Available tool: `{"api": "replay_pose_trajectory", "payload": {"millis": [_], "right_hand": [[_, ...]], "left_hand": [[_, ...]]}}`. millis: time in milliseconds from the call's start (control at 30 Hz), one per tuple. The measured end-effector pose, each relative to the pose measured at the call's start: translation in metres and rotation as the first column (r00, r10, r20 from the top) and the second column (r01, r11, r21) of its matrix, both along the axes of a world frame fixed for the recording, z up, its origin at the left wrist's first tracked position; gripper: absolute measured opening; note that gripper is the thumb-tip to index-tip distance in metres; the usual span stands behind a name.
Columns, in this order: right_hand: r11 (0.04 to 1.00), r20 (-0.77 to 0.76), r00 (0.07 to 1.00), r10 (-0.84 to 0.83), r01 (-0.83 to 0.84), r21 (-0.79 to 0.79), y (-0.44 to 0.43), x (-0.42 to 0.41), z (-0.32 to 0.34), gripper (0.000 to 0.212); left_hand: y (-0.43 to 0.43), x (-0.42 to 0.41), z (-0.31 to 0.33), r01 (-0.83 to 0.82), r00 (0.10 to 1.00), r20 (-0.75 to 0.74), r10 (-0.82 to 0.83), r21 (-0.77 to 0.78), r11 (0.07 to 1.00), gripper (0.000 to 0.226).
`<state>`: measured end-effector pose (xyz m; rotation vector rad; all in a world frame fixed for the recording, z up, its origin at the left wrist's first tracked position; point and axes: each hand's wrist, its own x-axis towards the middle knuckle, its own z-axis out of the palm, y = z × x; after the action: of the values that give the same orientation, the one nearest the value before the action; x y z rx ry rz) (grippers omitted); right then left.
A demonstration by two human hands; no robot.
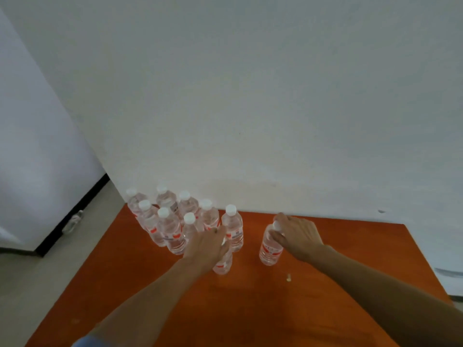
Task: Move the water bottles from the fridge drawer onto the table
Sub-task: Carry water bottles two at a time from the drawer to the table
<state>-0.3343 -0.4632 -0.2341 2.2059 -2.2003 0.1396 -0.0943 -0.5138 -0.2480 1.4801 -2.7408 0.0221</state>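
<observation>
Several clear water bottles [170, 226] with white caps and red labels stand clustered at the far left of the orange table [250, 309], against the wall. My left hand [209, 246] grips the top of an upright bottle [223, 264] just in front of the cluster; its cap is hidden under my palm. My right hand [297, 235] holds the neck of another upright bottle [270, 249] standing apart to the right. Both bottles rest on the table. The fridge drawer is out of view.
A white wall [250, 96] rises directly behind the table. A small pale scrap [288, 278] lies on the tabletop near the right bottle. A white appliance side [37, 159] stands at the left, with grey floor [62, 259] between it and the table.
</observation>
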Motion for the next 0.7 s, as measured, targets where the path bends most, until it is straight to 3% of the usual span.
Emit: {"api": "replay_pose_trajectory", "payload": {"millis": [200,467,700], "right_hand": [[0.999,0.032,0.999,-0.023,0.022,0.041,-0.063,0.021,-0.023,0.038],[0.999,0.076,0.997,-0.015,0.012,0.037,-0.083,0.040,-0.039,0.037],[0.992,0.104,0.989,-0.109,0.102,0.069,-0.059,0.026,-0.030,0.053]], "left_hand": [[-0.061,0.007,-0.016,0.017,1.000,0.016,-0.017,0.024,1.000,0.046],[-0.083,0.016,-0.032,0.039,0.998,-0.043,-0.037,0.034,0.999,0.046],[-0.077,0.004,0.002,0.120,0.992,-0.014,-0.122,-0.101,0.988,0.037]]}}
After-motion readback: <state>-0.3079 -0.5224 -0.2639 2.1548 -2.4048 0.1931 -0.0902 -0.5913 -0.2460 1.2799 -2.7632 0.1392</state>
